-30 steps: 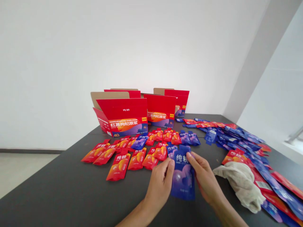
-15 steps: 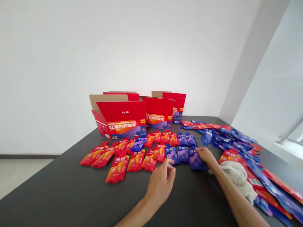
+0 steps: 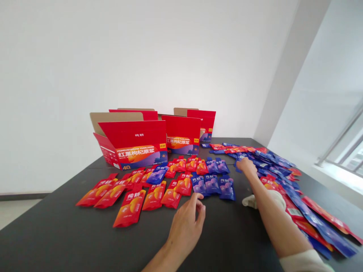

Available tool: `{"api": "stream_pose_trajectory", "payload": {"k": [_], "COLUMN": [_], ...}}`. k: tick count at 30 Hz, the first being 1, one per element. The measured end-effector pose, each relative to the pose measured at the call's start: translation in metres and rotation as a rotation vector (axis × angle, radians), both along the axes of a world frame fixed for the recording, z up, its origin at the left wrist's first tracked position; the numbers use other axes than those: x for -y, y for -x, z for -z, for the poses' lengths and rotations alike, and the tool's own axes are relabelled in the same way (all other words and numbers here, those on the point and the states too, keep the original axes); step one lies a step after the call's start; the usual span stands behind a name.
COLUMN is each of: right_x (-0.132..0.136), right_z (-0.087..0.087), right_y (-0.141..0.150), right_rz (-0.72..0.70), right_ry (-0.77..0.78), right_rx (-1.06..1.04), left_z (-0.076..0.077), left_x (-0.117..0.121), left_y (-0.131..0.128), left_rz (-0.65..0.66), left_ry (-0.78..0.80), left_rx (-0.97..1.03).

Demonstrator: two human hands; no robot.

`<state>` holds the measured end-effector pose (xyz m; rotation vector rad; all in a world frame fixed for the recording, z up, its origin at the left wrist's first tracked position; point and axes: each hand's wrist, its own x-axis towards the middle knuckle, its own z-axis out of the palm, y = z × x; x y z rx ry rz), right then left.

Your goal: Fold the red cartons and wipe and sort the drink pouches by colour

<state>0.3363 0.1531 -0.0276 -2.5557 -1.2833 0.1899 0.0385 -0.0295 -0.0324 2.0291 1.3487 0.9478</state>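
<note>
My right hand [image 3: 246,167] reaches over the table to a blue pouch [image 3: 241,155] at the near edge of the mixed pile. Its fingers are closed on that pouch and cover its lower part. My left hand [image 3: 187,222] hovers in front of the laid-out pouches, loosely curled, thumb apart, holding nothing. Just beyond it, a row of blue pouches [image 3: 211,184] lies face up. To their left are several red pouches [image 3: 130,207], with one blue pouch [image 3: 157,174] lying over some of them.
Open red cartons [image 3: 141,151] stand at the back, left of centre. A heap of red and blue pouches [image 3: 279,166] spreads along the right side. A whitish cloth [image 3: 277,198] lies beside it, partly behind my right forearm. The dark table [image 3: 70,238] meets a white wall.
My right hand has let go of the rightmost blue pouch in the front row and moved away to a blue pouch by the pile. My left hand stays nearly still. The view has turned slightly right.
</note>
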Motion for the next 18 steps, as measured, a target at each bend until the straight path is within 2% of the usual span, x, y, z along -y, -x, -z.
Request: {"api": "stream_pose_trajectory", "payload": {"k": [3, 10, 18], "right_x": [-0.016, -0.021, -0.017], "right_z": [-0.003, 0.028, 0.027], "right_y": [-0.018, -0.010, -0.002], "right_rz": [0.062, 0.044, 0.066], "right_ry": [0.022, 0.002, -0.018], "right_rx": [0.033, 0.113, 0.086], "left_z": [0.000, -0.002, 0.001], "left_x": [0.001, 0.002, 0.002], "left_y": [0.000, 0.001, 0.000], "left_rz": [0.005, 0.021, 0.021], "left_ry": [0.012, 0.029, 0.027], "left_rx": [-0.009, -0.032, -0.083]}}
